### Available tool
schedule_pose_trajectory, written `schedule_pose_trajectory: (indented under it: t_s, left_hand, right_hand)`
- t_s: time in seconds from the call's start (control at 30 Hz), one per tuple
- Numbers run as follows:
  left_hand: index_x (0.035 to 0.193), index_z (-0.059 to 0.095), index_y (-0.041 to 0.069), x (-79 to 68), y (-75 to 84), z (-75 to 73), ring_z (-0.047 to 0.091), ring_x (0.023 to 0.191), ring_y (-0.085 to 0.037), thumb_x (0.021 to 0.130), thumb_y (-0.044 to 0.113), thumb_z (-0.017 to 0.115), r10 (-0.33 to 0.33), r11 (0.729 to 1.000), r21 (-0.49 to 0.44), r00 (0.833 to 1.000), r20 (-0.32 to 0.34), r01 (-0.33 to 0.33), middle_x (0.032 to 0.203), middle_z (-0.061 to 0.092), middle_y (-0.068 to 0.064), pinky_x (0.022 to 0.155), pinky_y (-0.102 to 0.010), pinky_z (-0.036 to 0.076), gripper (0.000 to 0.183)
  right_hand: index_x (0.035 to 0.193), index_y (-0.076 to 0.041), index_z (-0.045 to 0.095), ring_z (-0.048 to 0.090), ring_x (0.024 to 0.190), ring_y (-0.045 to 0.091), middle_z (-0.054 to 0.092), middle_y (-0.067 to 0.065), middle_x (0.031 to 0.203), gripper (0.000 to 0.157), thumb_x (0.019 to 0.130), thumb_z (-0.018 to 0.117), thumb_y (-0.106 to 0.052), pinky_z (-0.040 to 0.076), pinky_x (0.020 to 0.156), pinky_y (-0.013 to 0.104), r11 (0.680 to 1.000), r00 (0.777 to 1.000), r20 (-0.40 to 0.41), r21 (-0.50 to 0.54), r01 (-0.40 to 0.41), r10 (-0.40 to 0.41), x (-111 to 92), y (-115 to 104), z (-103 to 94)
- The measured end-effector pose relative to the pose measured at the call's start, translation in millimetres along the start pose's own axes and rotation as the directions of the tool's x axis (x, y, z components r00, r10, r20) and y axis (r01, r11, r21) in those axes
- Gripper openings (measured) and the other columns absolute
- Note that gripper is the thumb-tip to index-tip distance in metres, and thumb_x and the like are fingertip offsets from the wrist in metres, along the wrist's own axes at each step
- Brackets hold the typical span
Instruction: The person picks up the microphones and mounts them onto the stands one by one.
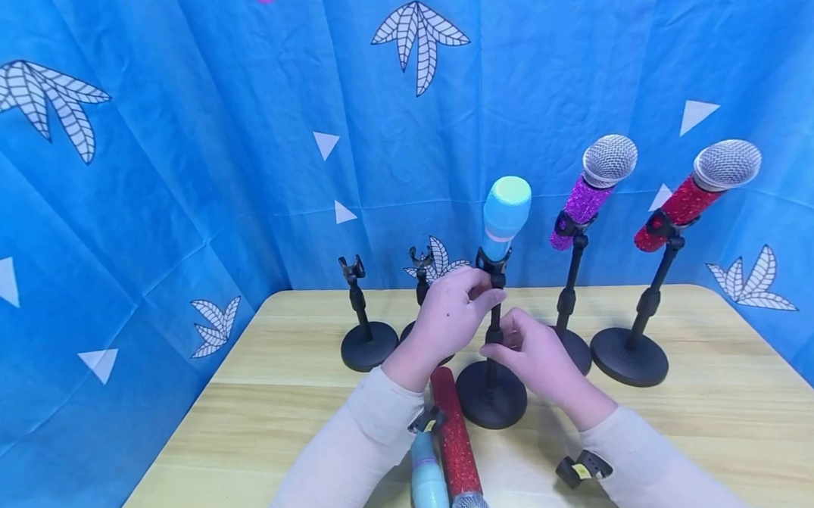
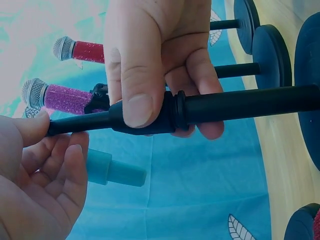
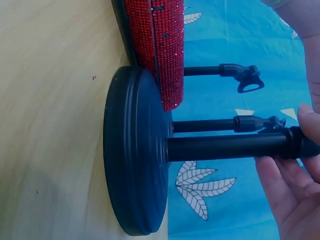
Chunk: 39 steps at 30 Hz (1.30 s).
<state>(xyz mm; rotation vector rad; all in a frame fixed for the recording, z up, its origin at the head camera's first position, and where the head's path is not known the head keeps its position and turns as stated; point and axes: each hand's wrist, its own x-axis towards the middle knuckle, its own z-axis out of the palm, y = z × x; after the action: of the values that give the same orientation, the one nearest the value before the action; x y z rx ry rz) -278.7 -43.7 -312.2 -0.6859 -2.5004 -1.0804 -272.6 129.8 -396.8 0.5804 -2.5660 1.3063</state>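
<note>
A light-blue microphone (image 1: 507, 210) sits tilted in the clip of a black desk stand (image 1: 491, 402), which stands on its round base. My left hand (image 1: 451, 316) pinches the thin upper pole just below the clip. Lower down, my right hand (image 1: 539, 354) grips the collar at the middle of the pole; its thumb lies along that collar (image 2: 170, 112) in the left wrist view. Below my left forearm, a red glittery microphone (image 1: 457, 434) and another light-blue microphone (image 1: 428, 484) lie on the table. The sleeve partly covers both.
To the right, a purple microphone (image 1: 585, 201) and a red microphone (image 1: 684, 202) rest in their own stands. Two stands without microphones, one at the left (image 1: 366, 347) and one partly behind my left hand, are on the wooden table (image 1: 251, 435). Blue curtain (image 1: 238, 140) hangs behind.
</note>
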Motion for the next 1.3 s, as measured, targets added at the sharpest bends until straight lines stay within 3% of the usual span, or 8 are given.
schedule_pose_trajectory:
  t_s: [0.23, 0.37, 0.5, 0.73, 0.97, 1.07, 1.17, 1.3]
  left_hand:
    - [0.092, 0.069, 0.019, -1.4, 0.9, -0.6, 0.054, 0.083, -0.010, 0.100, 0.029, 0.067, -0.012, 1.000, -0.015, 1.000, 0.001, 0.012, 0.087, 0.058, 0.010, 0.068, -0.029, 0.047, 0.012]
    - [0.091, 0.068, 0.020, -1.9, 1.3, -0.6, 0.053, 0.082, -0.011, 0.100, 0.029, 0.067, -0.017, 1.000, -0.017, 1.000, 0.002, 0.017, 0.086, 0.058, 0.009, 0.068, -0.030, 0.047, 0.012]
    - [0.089, 0.068, 0.020, -1.9, 1.2, -0.8, 0.053, 0.082, -0.011, 0.099, 0.029, 0.068, -0.001, 1.000, -0.008, 1.000, -0.006, 0.001, 0.085, 0.057, 0.008, 0.067, -0.030, 0.047, 0.013]
    - [0.092, 0.069, 0.019, -2.1, 1.4, -0.5, 0.053, 0.082, -0.011, 0.099, 0.029, 0.068, 0.002, 1.000, -0.001, 1.000, -0.011, -0.002, 0.086, 0.058, 0.009, 0.068, -0.029, 0.047, 0.013]
    - [0.092, 0.068, 0.019, -1.8, 2.1, -1.8, 0.057, 0.080, -0.008, 0.100, 0.028, 0.067, -0.026, 0.999, -0.041, 1.000, 0.000, 0.026, 0.086, 0.058, 0.009, 0.068, -0.029, 0.049, 0.012]
    - [0.091, 0.068, 0.020, -1.9, 2.4, -1.7, 0.056, 0.081, -0.008, 0.099, 0.028, 0.068, -0.028, 0.999, -0.043, 1.000, 0.000, 0.028, 0.086, 0.058, 0.009, 0.068, -0.029, 0.048, 0.011]
    - [0.090, 0.068, 0.020, -1.9, 2.3, -1.3, 0.054, 0.082, -0.010, 0.099, 0.028, 0.069, -0.012, 1.000, -0.023, 1.000, -0.010, 0.012, 0.086, 0.058, 0.009, 0.068, -0.029, 0.047, 0.012]
    - [0.090, 0.068, 0.020, -1.6, 2.5, -0.9, 0.053, 0.081, -0.011, 0.099, 0.029, 0.069, 0.003, 1.000, -0.007, 1.000, -0.014, -0.003, 0.085, 0.058, 0.009, 0.067, -0.029, 0.047, 0.012]
  right_hand:
    - [0.131, -0.014, 0.059, 0.069, 0.102, 0.020, 0.070, 0.003, 0.115, 0.037, 0.096, 0.069, -0.023, 0.058, 0.083, 0.041, 0.992, 0.993, 0.056, 0.080, 0.095, -0.100, -0.9, -1.9, -7.0]
    - [0.118, -0.016, 0.067, 0.069, 0.090, 0.013, 0.072, -0.006, 0.100, 0.020, 0.098, 0.063, -0.015, 0.057, 0.079, 0.039, 0.984, 0.983, 0.052, 0.022, 0.175, -0.176, -2.2, -2.2, -10.9]
    - [0.105, -0.018, 0.067, 0.065, 0.085, 0.012, 0.068, -0.009, 0.089, 0.009, 0.096, 0.070, -0.017, 0.054, 0.076, 0.040, 0.989, 0.989, 0.012, -0.020, 0.147, -0.146, -2.1, -0.1, -9.4]
    - [0.101, -0.014, 0.058, 0.067, 0.094, 0.019, 0.064, -0.001, 0.095, 0.027, 0.091, 0.078, -0.028, 0.056, 0.080, 0.041, 0.999, 1.000, 0.001, 0.019, 0.030, -0.030, -1.0, 0.8, -3.1]
    - [0.126, -0.012, 0.064, 0.069, 0.101, 0.017, 0.071, 0.000, 0.111, 0.027, 0.099, 0.064, -0.017, 0.057, 0.086, 0.042, 0.987, 0.987, 0.066, 0.075, 0.143, -0.148, 0.2, 1.2, -7.4]
    - [0.118, -0.016, 0.069, 0.069, 0.095, 0.013, 0.073, -0.006, 0.104, 0.018, 0.101, 0.063, -0.016, 0.055, 0.084, 0.042, 0.984, 0.983, 0.061, 0.038, 0.173, -0.175, -0.7, 2.2, -8.8]
    - [0.107, -0.018, 0.068, 0.066, 0.087, 0.011, 0.070, -0.009, 0.093, 0.010, 0.098, 0.069, -0.023, 0.054, 0.078, 0.039, 0.991, 0.990, 0.032, 0.005, 0.134, -0.134, -1.3, 3.6, -7.6]
    - [0.097, -0.016, 0.059, 0.060, 0.080, 0.015, 0.062, -0.004, 0.086, 0.024, 0.092, 0.077, -0.031, 0.051, 0.070, 0.037, 0.998, 0.998, 0.008, 0.010, 0.055, -0.055, -0.9, 3.5, -5.0]
